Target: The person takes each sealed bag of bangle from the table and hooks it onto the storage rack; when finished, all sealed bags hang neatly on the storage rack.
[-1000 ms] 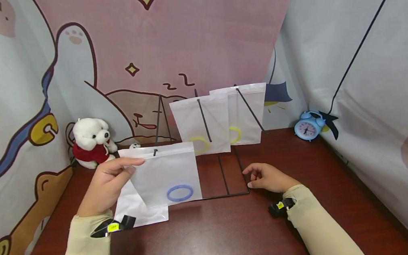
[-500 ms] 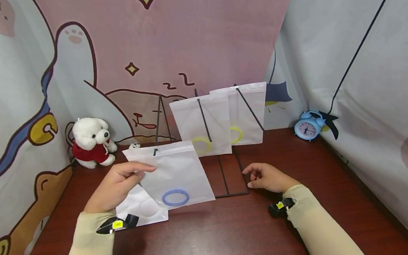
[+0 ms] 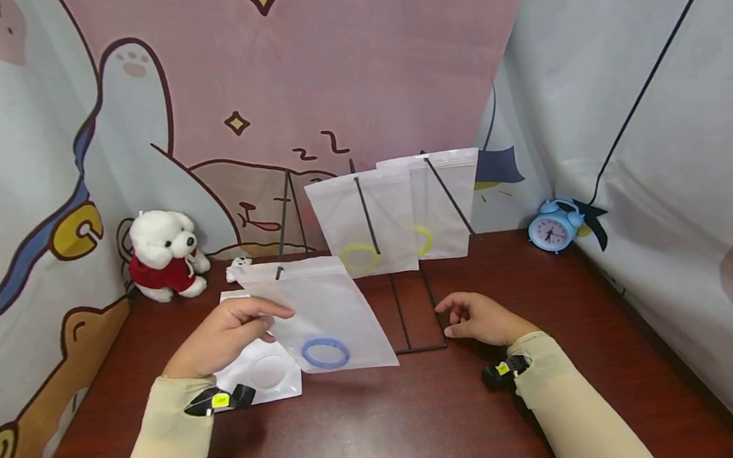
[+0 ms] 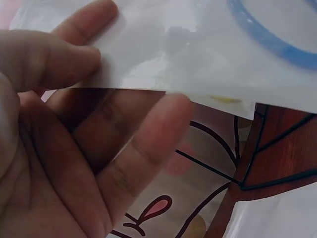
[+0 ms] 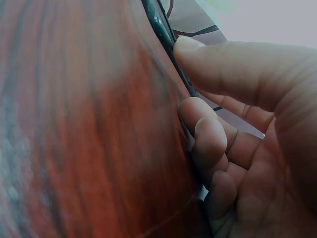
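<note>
A white zip bag [image 3: 330, 301] with a blue ring [image 3: 325, 353] showing through hangs askew on a front hook of a black wire rack [image 3: 426, 349]. My left hand [image 3: 228, 332] is at its left edge, index finger stretched over the bag's face and thumb just below. Up close in the left wrist view, the thumb and index finger overlap the bag [image 4: 163, 44]. On the right, my right hand [image 3: 482, 318] grips the rack's base bar, thumb on the bar [image 5: 181, 69] and the other fingers curled. Another white bag [image 3: 259, 387] lies flat beneath the left hand, a pale round outline in it.
Two white bags [image 3: 365, 218] with yellow rings hang on the rack behind. A white plush bear [image 3: 169, 253] in red sits back left, near a small white figure [image 3: 237, 268]. A blue alarm clock [image 3: 551, 231] stands back right. Fabric walls enclose the table [image 3: 384, 431].
My left hand has shifted to the right along with the bag, whose lower end has swung right, uncovering more of the flat bag. The right hand stays at the base bar.
</note>
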`<state>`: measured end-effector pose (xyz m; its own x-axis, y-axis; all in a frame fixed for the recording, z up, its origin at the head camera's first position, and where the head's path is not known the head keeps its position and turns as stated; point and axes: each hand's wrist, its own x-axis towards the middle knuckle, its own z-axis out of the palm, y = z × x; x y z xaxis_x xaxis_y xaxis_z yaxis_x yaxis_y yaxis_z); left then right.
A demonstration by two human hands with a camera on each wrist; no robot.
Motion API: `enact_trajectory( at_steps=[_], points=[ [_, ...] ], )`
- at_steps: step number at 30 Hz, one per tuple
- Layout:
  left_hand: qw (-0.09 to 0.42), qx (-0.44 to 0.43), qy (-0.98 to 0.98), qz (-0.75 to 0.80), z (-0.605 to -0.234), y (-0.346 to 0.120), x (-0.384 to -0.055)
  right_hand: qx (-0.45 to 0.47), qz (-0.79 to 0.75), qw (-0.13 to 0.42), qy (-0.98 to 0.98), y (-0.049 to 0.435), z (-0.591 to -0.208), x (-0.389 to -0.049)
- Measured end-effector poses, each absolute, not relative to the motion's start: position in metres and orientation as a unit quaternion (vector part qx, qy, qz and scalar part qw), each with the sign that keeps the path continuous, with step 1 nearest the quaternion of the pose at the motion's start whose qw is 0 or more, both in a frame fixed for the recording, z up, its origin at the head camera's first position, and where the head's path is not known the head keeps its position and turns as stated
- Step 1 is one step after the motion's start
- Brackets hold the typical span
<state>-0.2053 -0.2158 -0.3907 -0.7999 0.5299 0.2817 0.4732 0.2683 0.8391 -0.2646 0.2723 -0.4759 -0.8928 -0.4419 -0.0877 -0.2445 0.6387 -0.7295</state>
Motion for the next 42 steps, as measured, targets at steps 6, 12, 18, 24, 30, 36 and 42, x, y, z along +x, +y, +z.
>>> enact_trajectory(
  at_steps=[6,12,18,24,30,36,42],
  points=[
    [-0.024,0.315,0.805,0.502,-0.391,-0.217,-0.208,-0.194,-0.382,0.131,0.894,0.272,-0.476,-0.265],
    [-0.061,0.281,0.814,0.504,-0.389,-0.218,-0.208,-0.196,-0.382,0.131,0.894,0.272,-0.476,-0.265],
    [-0.093,0.253,0.805,0.528,-0.39,-0.214,-0.208,-0.195,-0.376,0.128,0.897,0.272,-0.474,-0.263],
    [-0.124,0.236,0.802,0.535,-0.394,-0.209,-0.209,-0.189,-0.378,0.131,0.897,0.273,-0.476,-0.264],
    [-0.127,0.243,0.791,0.547,-0.402,-0.206,-0.212,-0.193,-0.381,0.13,0.895,0.274,-0.478,-0.266],
    [-0.077,0.277,0.79,0.541,-0.41,-0.207,-0.216,-0.196,-0.386,0.132,0.892,0.274,-0.479,-0.267],
    [-0.003,0.295,0.794,0.531,-0.416,-0.208,-0.218,-0.197,-0.387,0.132,0.891,0.274,-0.479,-0.267]
  ],
)
